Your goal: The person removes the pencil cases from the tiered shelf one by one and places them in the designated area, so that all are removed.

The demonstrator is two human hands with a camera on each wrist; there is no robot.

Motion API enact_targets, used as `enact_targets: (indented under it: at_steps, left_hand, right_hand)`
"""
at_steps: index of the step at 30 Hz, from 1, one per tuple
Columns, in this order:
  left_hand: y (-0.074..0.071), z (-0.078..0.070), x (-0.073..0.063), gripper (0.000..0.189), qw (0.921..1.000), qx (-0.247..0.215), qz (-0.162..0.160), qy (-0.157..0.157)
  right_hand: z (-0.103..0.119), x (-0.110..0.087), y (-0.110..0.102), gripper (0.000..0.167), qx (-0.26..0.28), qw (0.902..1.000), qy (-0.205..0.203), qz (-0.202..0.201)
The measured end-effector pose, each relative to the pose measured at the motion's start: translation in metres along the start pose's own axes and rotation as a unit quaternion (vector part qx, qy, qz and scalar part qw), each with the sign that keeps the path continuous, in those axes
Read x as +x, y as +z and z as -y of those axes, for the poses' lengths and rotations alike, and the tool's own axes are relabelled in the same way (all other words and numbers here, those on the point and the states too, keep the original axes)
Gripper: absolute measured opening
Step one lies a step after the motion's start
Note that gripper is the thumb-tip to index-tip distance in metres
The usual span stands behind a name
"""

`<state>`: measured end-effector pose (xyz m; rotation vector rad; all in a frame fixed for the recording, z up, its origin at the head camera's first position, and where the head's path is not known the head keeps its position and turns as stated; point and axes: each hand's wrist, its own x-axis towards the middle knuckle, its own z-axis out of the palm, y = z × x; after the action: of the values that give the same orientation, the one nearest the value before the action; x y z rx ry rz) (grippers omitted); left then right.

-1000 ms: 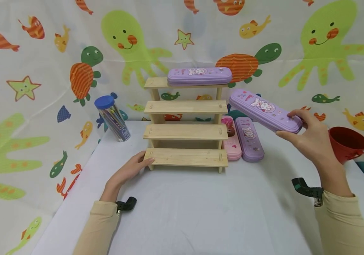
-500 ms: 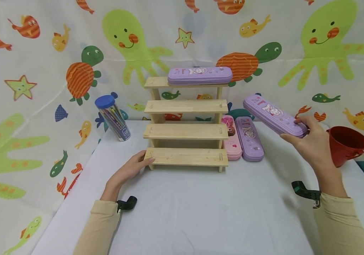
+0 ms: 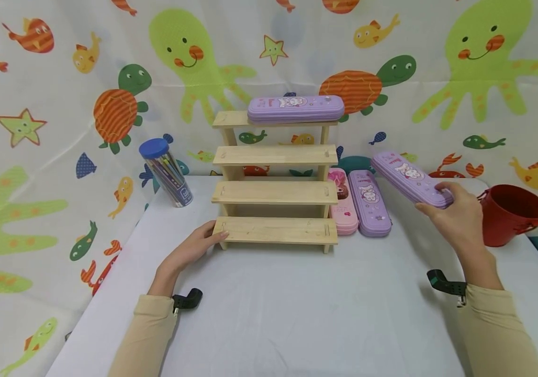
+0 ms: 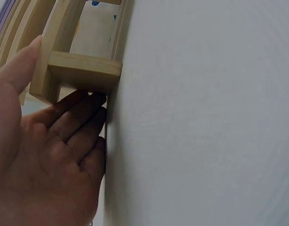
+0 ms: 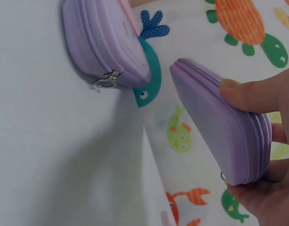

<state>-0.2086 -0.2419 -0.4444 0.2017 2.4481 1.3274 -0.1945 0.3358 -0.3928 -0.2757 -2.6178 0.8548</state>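
Observation:
My right hand [image 3: 459, 217] holds a purple zippered pencil case [image 3: 410, 178] by its near end, thumb on one side and fingers on the other. The case [image 5: 220, 122] is tilted and raised above the table in the right wrist view. My left hand [image 3: 193, 245] is at the left end of the lowest step of a wooden stepped shelf [image 3: 276, 230]. In the left wrist view its thumb lies on the board and its fingers [image 4: 83, 125] reach to the leg below. Another purple pencil case [image 3: 295, 108] lies on the top step.
Right of the shelf, a pink pencil case [image 3: 344, 209] and a purple pencil case [image 3: 370, 204] lie side by side on the white table [image 3: 278, 309]. A red bucket [image 3: 509, 220] stands at the right. A blue-lidded tube of pencils [image 3: 167, 175] stands left. A patterned curtain [image 3: 297, 63] hangs behind.
My right hand has carried the purple pencil case to the right, away from the shelf, and lowered it somewhat. The left hand stays at the lowest step. The head view has tipped slightly.

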Motion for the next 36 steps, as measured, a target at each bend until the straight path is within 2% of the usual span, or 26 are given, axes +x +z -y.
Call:
enact_targets:
  at_steps: [4, 5, 11, 12, 18, 29, 36]
  left_hand:
    - [-0.001, 0.000, 0.000, 0.082, 1.0000, 0.000, 0.003, 0.006]
    - [0.000, -0.004, -0.002, 0.080, 1.0000, 0.000, 0.004, 0.006]
    - [0.000, -0.002, -0.001, 0.083, 1.0000, 0.003, 0.003, -0.004]
    - [-0.001, 0.002, 0.001, 0.085, 1.0000, 0.004, 0.002, -0.003]
    - [0.000, 0.001, 0.001, 0.086, 1.0000, 0.001, 0.000, -0.002]
    - [-0.001, 0.001, 0.001, 0.084, 1.0000, 0.004, 0.004, 0.006]
    - [-0.001, 0.000, 0.001, 0.082, 0.9999, 0.003, 0.005, 0.009]
  right_hand:
    - [-0.005, 0.000, 0.005, 0.064, -0.005, 1.0000, 0.008, 0.002]
    - [-0.007, 0.000, 0.006, 0.064, -0.006, 0.9999, 0.012, 0.005]
    - [-0.014, 0.001, 0.014, 0.069, -0.016, 0.9981, 0.042, 0.042]
    - [-0.016, 0.001, 0.015, 0.069, -0.019, 0.9976, 0.045, 0.049]
    - [-0.020, 0.000, 0.020, 0.073, -0.042, 0.9934, 0.050, 0.094]
    - [-0.023, 0.002, 0.019, 0.095, -0.088, 0.9660, 0.047, 0.239]
    - [-0.020, 0.004, 0.016, 0.096, -0.092, 0.9537, 0.019, 0.286]
